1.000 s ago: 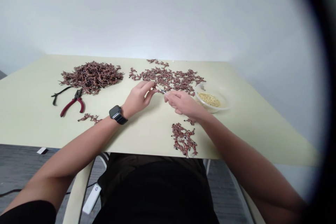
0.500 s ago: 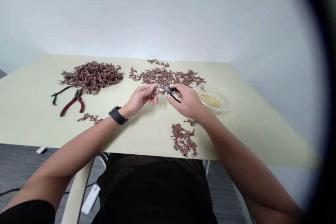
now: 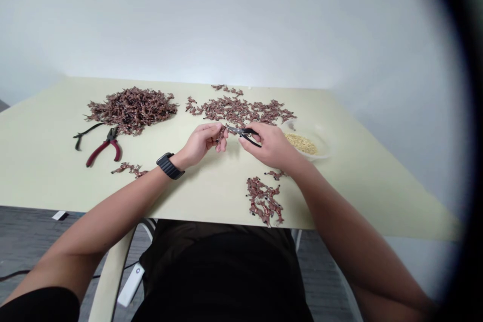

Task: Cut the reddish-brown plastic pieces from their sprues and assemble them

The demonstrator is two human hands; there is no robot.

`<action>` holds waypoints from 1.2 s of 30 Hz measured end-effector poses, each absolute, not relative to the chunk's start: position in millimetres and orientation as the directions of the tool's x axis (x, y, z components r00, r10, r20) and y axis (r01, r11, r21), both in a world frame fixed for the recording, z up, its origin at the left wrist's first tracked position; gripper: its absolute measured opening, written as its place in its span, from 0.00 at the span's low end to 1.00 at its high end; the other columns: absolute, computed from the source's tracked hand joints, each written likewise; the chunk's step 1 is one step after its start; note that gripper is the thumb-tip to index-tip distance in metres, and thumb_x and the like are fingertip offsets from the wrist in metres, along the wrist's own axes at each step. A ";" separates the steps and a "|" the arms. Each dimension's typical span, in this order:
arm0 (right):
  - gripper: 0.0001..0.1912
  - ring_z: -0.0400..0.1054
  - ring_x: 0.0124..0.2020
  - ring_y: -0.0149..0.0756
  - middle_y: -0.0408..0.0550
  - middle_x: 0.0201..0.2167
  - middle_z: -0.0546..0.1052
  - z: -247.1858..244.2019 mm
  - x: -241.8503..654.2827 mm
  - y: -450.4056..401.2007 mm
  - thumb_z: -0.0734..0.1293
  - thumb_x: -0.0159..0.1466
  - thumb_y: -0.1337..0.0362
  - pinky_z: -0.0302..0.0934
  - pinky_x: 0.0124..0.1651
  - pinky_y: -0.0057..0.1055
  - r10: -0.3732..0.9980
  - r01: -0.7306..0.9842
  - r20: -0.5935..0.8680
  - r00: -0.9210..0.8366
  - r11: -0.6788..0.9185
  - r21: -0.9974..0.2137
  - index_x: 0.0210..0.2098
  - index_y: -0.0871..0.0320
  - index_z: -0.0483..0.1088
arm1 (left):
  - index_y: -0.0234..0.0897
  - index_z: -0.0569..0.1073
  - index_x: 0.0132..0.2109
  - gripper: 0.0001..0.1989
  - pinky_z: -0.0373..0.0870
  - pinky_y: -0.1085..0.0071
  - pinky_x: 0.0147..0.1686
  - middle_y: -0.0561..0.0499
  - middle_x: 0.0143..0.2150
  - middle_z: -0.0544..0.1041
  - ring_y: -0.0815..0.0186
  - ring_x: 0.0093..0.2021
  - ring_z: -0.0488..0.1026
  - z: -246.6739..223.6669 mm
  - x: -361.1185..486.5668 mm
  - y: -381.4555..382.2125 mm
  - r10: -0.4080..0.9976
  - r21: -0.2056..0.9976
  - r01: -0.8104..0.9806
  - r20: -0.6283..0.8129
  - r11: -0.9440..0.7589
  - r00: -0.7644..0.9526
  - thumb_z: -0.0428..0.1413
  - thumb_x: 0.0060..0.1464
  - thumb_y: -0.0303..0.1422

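Pliers (image 3: 241, 131), between hands (image 3: 273, 147), well inside tabletop edge (image 3: 37, 208)

A person's left hand (image 3: 199, 143) is pinching a small copper-brown piece (image 3: 222, 134) while the right hand (image 3: 272, 147) is holding the tips of small black-handled pliers (image 3: 241, 131) just beside it, above a pale green counter (image 3: 211, 193). Copper-brown pieces (image 3: 132, 110) are lying in loose heaps at far left, far centre and near right. Red-handled pliers (image 3: 103, 150) are resting at left, and a clear plastic bowl (image 3: 320, 146) of pale granules (image 3: 302, 144) is sitting at right.
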State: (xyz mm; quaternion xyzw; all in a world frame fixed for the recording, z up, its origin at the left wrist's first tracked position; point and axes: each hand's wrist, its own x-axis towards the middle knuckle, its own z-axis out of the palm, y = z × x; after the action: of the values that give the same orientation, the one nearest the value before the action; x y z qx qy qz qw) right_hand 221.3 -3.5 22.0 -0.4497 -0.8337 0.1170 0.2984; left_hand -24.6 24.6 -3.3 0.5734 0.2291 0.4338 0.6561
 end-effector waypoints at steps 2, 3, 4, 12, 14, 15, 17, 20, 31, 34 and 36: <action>0.14 0.62 0.30 0.36 0.43 0.29 0.68 22.0 221.7 -3.2 0.66 0.72 0.51 0.51 0.36 0.36 0.819 0.678 0.389 -0.422 0.570 -0.464 0.39 0.55 0.68 | 0.33 0.79 0.37 0.17 0.67 0.71 0.30 0.46 0.31 0.78 0.67 0.27 0.73 -3.9 -25.1 25.3 0.829 0.952 -0.303 0.200 -0.039 0.522 0.58 0.70 0.42; 0.14 0.62 0.30 0.36 0.43 0.29 0.68 22.2 221.8 -3.2 0.66 0.72 0.51 0.52 0.36 0.36 0.818 0.676 0.388 -0.425 0.572 -0.465 0.38 0.55 0.68 | 0.33 0.79 0.37 0.18 0.67 0.71 0.30 0.46 0.31 0.78 0.67 0.27 0.73 -4.2 -25.2 25.6 0.827 0.953 -0.301 0.202 -0.042 0.525 0.58 0.70 0.42; 0.14 0.62 0.31 0.36 0.43 0.29 0.68 22.4 222.0 -3.3 0.65 0.72 0.51 0.52 0.36 0.36 0.817 0.673 0.388 -0.427 0.574 -0.467 0.38 0.55 0.68 | 0.33 0.79 0.37 0.18 0.67 0.71 0.30 0.46 0.30 0.77 0.67 0.27 0.73 -4.3 -25.2 25.8 0.826 0.954 -0.297 0.203 -0.045 0.526 0.58 0.70 0.42; 0.18 0.59 0.28 0.34 0.41 0.26 0.66 28.3 212.0 -13.9 0.64 0.73 0.48 0.50 0.33 0.35 0.904 0.627 0.255 -0.342 0.422 -0.655 0.34 0.55 0.66 | 0.38 0.72 0.42 0.15 0.68 0.69 0.37 0.48 0.34 0.77 0.66 0.33 0.71 -4.1 -23.6 23.1 0.788 0.911 -0.078 0.391 -0.404 0.476 0.56 0.71 0.46; 0.21 0.57 0.27 0.33 0.41 0.26 0.64 29.4 206.9 -16.7 0.63 0.74 0.47 0.50 0.31 0.34 0.925 0.538 0.162 -0.343 0.335 -0.774 0.31 0.55 0.65 | 0.39 0.71 0.43 0.14 0.68 0.67 0.38 0.48 0.36 0.77 0.65 0.35 0.71 -5.1 -27.6 25.7 0.737 0.766 0.137 0.528 -0.628 0.422 0.56 0.71 0.45; 0.21 0.55 0.26 0.32 0.40 0.25 0.61 29.7 204.8 -17.7 0.62 0.74 0.47 0.48 0.30 0.33 0.930 0.481 0.097 -0.354 0.270 -0.834 0.31 0.55 0.65 | 0.39 0.72 0.44 0.13 0.68 0.66 0.39 0.48 0.37 0.77 0.64 0.36 0.72 -5.6 -30.3 27.8 0.691 0.653 0.255 0.593 -0.713 0.413 0.56 0.71 0.44; 0.21 0.48 0.24 0.30 0.39 0.25 0.56 30.3 201.8 -18.9 0.61 0.74 0.46 0.43 0.26 0.32 0.920 0.359 -0.059 -0.386 0.092 -0.929 0.33 0.54 0.66 | 0.39 0.73 0.46 0.11 0.68 0.63 0.41 0.46 0.39 0.77 0.61 0.39 0.72 -6.3 -35.4 32.4 0.581 0.418 0.416 0.685 -0.808 0.440 0.56 0.71 0.42; 0.20 0.41 0.24 0.30 0.38 0.26 0.52 31.2 201.1 -19.0 0.61 0.74 0.45 0.37 0.24 0.32 0.885 0.242 -0.187 -0.427 -0.087 -0.966 0.36 0.54 0.68 | 0.38 0.74 0.49 0.10 0.69 0.61 0.44 0.43 0.42 0.79 0.59 0.42 0.74 -5.9 -37.9 35.7 0.515 0.300 0.462 0.722 -0.835 0.462 0.56 0.71 0.40; 0.17 0.65 0.32 0.40 0.47 0.32 0.75 15.1 219.5 -1.6 0.67 0.71 0.46 0.56 0.38 0.37 0.881 0.696 0.364 -0.303 0.466 -0.547 0.45 0.54 0.72 | 0.35 0.76 0.42 0.22 0.68 0.69 0.36 0.47 0.32 0.78 0.67 0.31 0.71 0.0 -25.3 26.5 0.803 0.934 -0.126 0.353 -0.335 0.480 0.55 0.71 0.51; 0.16 0.67 0.35 0.42 0.50 0.37 0.77 14.0 221.7 0.1 0.67 0.70 0.49 0.58 0.40 0.38 0.828 0.687 0.433 -0.357 0.547 -0.479 0.47 0.55 0.72 | 0.35 0.77 0.41 0.22 0.67 0.69 0.35 0.47 0.30 0.77 0.67 0.29 0.70 -1.8 -25.9 27.2 0.812 0.959 -0.196 0.279 -0.206 0.513 0.56 0.70 0.51; 0.17 0.68 0.35 0.42 0.50 0.37 0.76 15.2 222.8 -0.2 0.67 0.70 0.50 0.58 0.41 0.38 0.809 0.683 0.448 -0.381 0.573 -0.453 0.49 0.55 0.73 | 0.35 0.77 0.41 0.21 0.67 0.69 0.34 0.47 0.30 0.77 0.67 0.28 0.70 -2.6 -26.1 27.2 0.812 0.962 -0.215 0.258 -0.168 0.523 0.56 0.70 0.50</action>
State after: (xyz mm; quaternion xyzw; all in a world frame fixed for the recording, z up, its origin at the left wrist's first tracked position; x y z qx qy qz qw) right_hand 222.8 -0.2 15.2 -0.4518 -0.8253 0.0969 0.3245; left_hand -26.1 27.2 -2.6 0.6332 0.2358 0.4276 0.6004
